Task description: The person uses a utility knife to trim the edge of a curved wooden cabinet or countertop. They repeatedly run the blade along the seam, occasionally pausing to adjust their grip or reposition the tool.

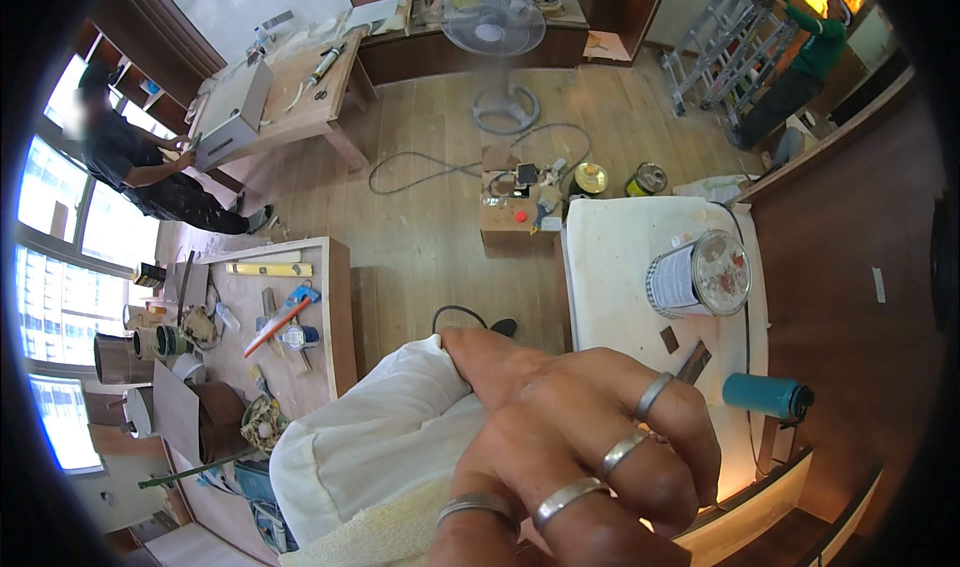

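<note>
My left hand (570, 427) is raised very close to the camera, its back facing up. Metal rings sit on several fingers, which are bent over at the knuckles. The fingertips are hidden, so whatever they may hold cannot be made out. The forearm is in a white sleeve (370, 437) that comes in from the lower left. A fuzzy cream fabric (380, 532) shows at the lower edge under the sleeve. Beyond the fingers, to the right, lies a teal bottle (760, 395) on its side. My right hand is outside the picture.
A paint bucket (695, 275) stands on the white-covered surface (620, 237). At left, a workbench (240, 302) bears tools and cans. A cable (420, 167) loops over the floor near a fan (490, 32). One person (130, 157) works at a table; another (810, 57) stands by a ladder (720, 42).
</note>
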The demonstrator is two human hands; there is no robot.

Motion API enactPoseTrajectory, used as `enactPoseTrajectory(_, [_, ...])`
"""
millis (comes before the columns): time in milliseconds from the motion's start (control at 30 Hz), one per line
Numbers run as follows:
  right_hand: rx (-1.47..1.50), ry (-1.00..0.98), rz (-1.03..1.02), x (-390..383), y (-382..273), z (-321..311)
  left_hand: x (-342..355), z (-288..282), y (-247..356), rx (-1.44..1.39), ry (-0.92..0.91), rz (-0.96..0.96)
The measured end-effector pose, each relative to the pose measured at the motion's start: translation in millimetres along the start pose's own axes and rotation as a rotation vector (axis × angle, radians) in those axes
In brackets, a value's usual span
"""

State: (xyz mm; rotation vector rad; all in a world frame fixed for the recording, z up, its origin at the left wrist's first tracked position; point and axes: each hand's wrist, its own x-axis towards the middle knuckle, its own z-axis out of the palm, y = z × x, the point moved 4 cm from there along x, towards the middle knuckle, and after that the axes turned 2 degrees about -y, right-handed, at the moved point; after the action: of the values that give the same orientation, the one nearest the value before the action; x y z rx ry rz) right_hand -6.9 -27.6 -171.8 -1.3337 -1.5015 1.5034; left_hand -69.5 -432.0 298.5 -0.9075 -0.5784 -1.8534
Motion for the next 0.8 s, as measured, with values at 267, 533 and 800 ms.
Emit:
enactPoseTrajectory(267, [0.218,0.175,0.066,4.2,23.7,-32.7,6.3,3.4,-14.1,-0.13,-0.179,-0.265])
enactPoseTrajectory(533, [0.276,0.144,-0.192,-56.1,-31.9,-61.0,-106.7,65.6,-87.7,0.136,-0.77,-0.539])
enactPoseTrajectory(800, [-0.129,0.211,-0.284,-77.7,-15.4,-157.3,-344.6,199.3,-154.4,-0.045,-1.394,-0.891])
